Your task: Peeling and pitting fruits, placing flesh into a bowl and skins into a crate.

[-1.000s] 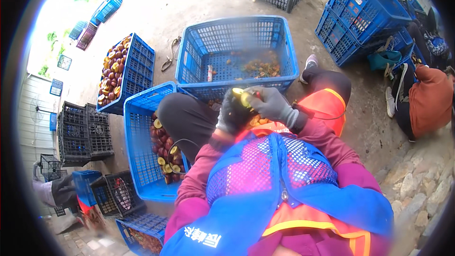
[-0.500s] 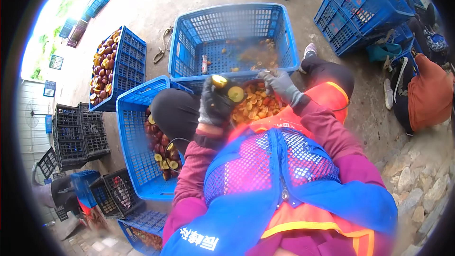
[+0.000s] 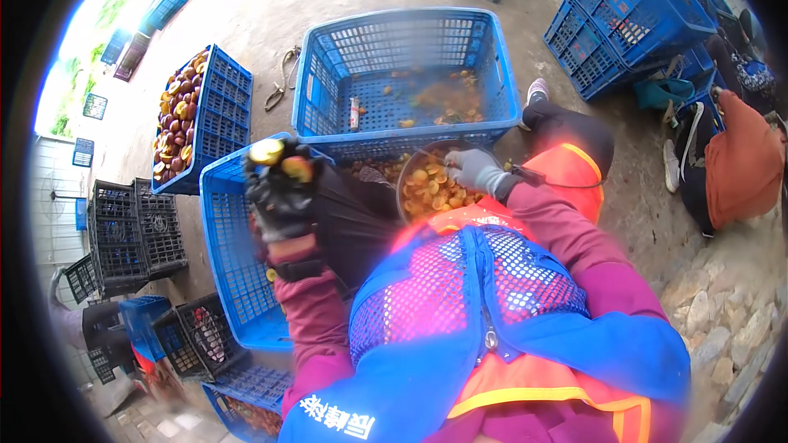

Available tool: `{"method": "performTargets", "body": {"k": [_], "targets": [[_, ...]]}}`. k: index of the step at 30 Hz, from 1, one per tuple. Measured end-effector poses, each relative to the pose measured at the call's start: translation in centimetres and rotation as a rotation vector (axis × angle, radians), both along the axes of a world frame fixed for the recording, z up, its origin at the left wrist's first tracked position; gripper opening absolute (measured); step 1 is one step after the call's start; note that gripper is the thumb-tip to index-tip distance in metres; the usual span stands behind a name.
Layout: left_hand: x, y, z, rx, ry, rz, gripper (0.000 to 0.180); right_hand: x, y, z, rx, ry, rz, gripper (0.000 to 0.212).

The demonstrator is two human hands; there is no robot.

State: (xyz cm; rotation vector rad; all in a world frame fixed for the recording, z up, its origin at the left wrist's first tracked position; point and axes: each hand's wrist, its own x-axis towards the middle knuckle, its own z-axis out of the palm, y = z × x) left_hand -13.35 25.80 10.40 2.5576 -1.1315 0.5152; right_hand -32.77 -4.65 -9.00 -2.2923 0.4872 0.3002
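Left hand (image 3: 283, 189) swung outward (gripping fruit halves (image 3: 281, 160)).

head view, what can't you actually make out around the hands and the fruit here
- Left hand: motion blur leaves it unclear how many fruit pieces it grips.
- Right hand: fingertips hidden behind the round bowl rim; whether it holds anything cannot be told.
- Blue crate on the left: contents mostly hidden by the left arm and knee.
- Small object in the front crate: too small to identify.
- Person at right: cut off by the fisheye rim.
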Motion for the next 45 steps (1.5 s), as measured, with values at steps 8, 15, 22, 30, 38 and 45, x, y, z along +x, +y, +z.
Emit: {"method": "performTargets", "body": {"k": [8, 15, 22, 30, 38, 45], "targets": [[2.8, 12.6, -5.0, -1.305, 0.871, 0.372, 0.035, 0.2, 2.0, -1.4, -0.502, 0.086, 0.161, 0.044], [3.6, 17.0, -11.2, -1.299, 0.979, 0.653, 0.036, 12.0, 1.9, 6.5, -0.115, -0.302, 0.047, 0.034], [7.1, 15.1, -16.6, -1.125, 1.129, 0.794, 0.037, 32.6, -0.7, -4.4, -0.12, 0.0, 0.297, 0.036], [13.7, 12.3, -23.0, -0.915, 1.243, 0.946, 0.038, 46.1, 4.1, -23.5, -0.08, 0.288, 0.356, 0.056], [16.1, 12.1, -27.2, -0.824, 1.288, 1.033, 0.039, 49.3, 6.1, -27.6, -0.14, 0.339, 0.242, 0.05], [15.1, 13.2, -26.9, -0.842, 1.28, 0.975, 0.04, 46.7, 4.0, -25.8, -0.253, -0.006, -0.049, 0.042]]}}
